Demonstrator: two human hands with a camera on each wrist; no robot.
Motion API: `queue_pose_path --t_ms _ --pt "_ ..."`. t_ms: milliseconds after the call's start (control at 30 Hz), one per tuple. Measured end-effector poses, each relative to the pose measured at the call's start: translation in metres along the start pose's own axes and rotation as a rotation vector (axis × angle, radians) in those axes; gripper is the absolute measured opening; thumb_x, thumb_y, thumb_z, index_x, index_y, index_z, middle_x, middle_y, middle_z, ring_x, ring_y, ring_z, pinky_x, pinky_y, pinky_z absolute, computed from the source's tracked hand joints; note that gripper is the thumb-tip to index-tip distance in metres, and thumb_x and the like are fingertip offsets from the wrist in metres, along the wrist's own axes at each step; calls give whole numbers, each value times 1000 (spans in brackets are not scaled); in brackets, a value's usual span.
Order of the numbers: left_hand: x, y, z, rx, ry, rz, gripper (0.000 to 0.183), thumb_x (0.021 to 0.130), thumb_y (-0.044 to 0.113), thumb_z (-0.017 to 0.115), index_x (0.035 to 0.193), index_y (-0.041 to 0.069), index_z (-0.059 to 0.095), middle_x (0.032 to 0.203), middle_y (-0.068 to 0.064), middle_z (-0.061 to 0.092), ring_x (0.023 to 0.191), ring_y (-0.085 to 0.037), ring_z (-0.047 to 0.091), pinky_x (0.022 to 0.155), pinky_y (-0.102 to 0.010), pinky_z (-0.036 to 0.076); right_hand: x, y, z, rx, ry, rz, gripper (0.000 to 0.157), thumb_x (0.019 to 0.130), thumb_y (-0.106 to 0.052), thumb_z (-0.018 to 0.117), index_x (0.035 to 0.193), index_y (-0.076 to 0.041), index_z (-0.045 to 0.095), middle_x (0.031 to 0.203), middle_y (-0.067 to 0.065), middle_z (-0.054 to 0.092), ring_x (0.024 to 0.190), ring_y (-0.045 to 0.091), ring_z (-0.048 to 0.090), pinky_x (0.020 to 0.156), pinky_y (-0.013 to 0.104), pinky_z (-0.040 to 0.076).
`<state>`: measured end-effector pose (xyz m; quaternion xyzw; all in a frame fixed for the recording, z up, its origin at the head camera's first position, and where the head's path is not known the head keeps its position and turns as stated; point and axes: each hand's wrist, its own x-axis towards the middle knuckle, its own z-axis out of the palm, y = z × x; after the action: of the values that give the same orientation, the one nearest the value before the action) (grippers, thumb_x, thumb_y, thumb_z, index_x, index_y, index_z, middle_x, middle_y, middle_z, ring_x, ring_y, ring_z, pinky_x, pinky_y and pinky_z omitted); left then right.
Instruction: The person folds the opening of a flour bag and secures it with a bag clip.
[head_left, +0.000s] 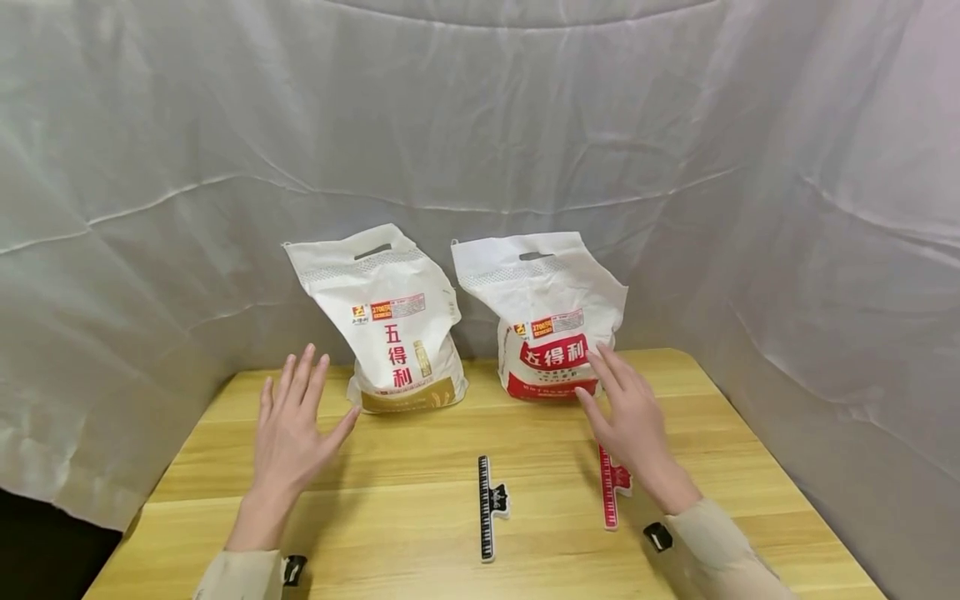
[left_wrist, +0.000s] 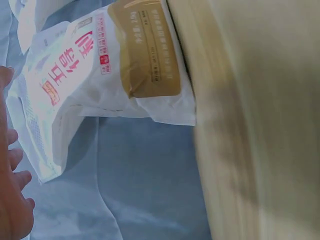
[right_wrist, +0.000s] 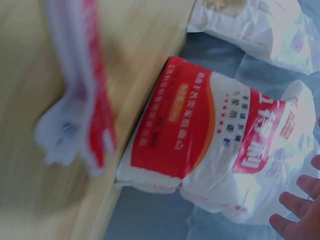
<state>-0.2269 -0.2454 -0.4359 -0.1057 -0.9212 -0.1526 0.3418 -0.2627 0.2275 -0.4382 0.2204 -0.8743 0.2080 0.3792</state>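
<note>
Two white flour bags with cut-out handles stand side by side at the back of the table. The left one, with a gold base band (head_left: 405, 333), is nearest my left hand (head_left: 292, 437), whose fingers are spread and hold nothing. My right hand (head_left: 630, 417) hovers in front of the red-banded flour bag (head_left: 551, 333), fingers extended; whether it touches the bag I cannot tell. Below that hand lies a red piano-key clip (head_left: 609, 492), partly hidden by it. A black piano-key clip (head_left: 487, 508) lies between the hands. The right wrist view shows the red clip (right_wrist: 95, 100) blurred and close.
The wooden table (head_left: 405, 517) narrows toward the back, where a grey cloth curtain (head_left: 480, 125) hangs close behind the bags and round the sides. A black wrist strap piece (head_left: 295, 570) shows at the left sleeve, another (head_left: 658, 537) at the right.
</note>
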Motion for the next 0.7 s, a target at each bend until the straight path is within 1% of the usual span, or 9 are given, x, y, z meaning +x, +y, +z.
queue_pose_path --t_ms 233,400,500,600,700 --pt "17 5 -1 5 -1 21 90 92 55 66 164 14 30 173 -8 21 160 -29 11 128 -52 2 18 -13 10 47 46 -22 61 93 -21 73 149 -4 54 156 18 50 139 40 51 109 63 43" --pt "28 8 -1 3 6 34 90 93 56 64 165 14 29 174 -6 18 160 -28 11 128 -53 2 28 -18 18 82 99 -58 60 93 -21 72 146 -1 56 153 21 52 137 40 53 107 62 45" --pt "35 9 0 -1 21 47 89 93 57 63 163 12 32 173 -7 21 160 -28 12 128 -54 3 34 -20 22 93 114 -75 58 94 -22 71 145 1 56 152 22 52 137 40 53 107 62 45" --pt "42 11 -1 0 32 62 89 93 60 60 162 11 34 172 -8 22 160 -29 13 128 -54 3 40 -24 26 104 119 -87 57 94 -23 69 145 1 56 151 23 53 137 40 53 108 61 44" --pt "48 13 -1 -2 34 76 89 94 65 54 163 12 33 172 -8 22 160 -28 13 128 -53 3 45 -27 30 112 133 -108 57 94 -23 68 144 1 57 150 23 54 136 41 54 109 60 45"
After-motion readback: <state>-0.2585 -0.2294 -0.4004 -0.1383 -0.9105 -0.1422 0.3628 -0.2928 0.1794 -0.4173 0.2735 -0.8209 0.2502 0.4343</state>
